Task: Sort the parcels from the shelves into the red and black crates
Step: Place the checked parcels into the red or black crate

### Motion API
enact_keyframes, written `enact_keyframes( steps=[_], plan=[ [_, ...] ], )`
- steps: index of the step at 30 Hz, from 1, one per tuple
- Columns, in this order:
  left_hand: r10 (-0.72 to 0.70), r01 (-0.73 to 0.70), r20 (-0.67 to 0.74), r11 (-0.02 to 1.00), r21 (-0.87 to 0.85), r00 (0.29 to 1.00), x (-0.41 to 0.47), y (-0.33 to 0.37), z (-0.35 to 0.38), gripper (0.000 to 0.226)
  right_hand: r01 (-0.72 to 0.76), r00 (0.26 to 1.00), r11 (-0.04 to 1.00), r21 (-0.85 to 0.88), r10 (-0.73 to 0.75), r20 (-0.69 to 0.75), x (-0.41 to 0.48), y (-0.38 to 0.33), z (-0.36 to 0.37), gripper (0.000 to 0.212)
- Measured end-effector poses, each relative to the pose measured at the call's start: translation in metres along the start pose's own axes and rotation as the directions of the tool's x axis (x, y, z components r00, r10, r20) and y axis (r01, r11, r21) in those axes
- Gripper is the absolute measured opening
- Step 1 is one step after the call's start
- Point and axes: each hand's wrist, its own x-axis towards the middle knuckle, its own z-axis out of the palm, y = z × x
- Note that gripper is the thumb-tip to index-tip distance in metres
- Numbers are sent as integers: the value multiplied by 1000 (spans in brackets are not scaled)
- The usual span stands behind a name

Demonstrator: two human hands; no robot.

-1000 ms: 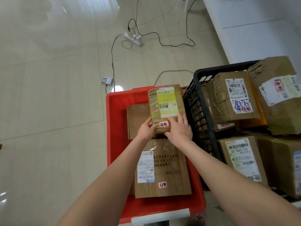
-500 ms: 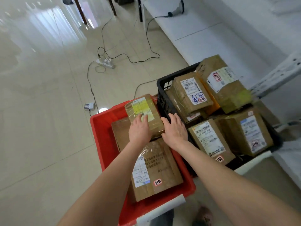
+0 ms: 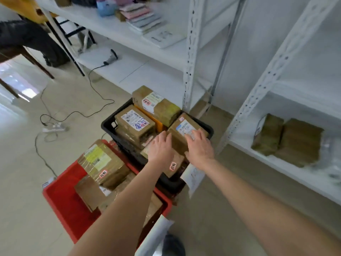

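The red crate [image 3: 60, 198] stands on the floor at the lower left and holds brown parcels; the top one, a taped parcel [image 3: 103, 163], has a yellow label. Behind it, the black crate [image 3: 108, 124] is piled with several brown parcels. My left hand [image 3: 160, 146] and my right hand [image 3: 199, 145] hover over the black crate with fingers spread, and both are empty. The right hand is above a parcel with a white label [image 3: 182, 130]. Two more brown parcels [image 3: 287, 139] sit on the low shelf at the right.
White metal shelving [image 3: 191, 52] stands behind and to the right of the crates. A handheld scanner [image 3: 111, 57] lies on the lower shelf, its cable trailing to a power strip [image 3: 53, 127] on the floor. Books are stacked on the upper shelf. A person's dark-clothed legs and chair are at the upper left.
Both hands let go of the yellow-labelled parcel, which now rests in the red crate, and moved right over the black crate. The view swung up and right to the shelves.
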Motion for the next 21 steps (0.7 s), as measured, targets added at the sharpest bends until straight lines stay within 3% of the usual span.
enact_keyframes(
  steps=[9,16,21],
  plan=[
    [345,-342,-16,936,85,939,-46,230,-4,65,-312,940,947,73,319,-120,-146,203,-54,60],
    [555,-552,22,821,148,831,-108,408,16,73,-494,844,861,122,509,-169,-262,345,-74,61],
    [673,-681,103,721,128,732,-146,514,40,71,-628,734,752,201,658,-170,-328,432,-67,63]
  ],
)
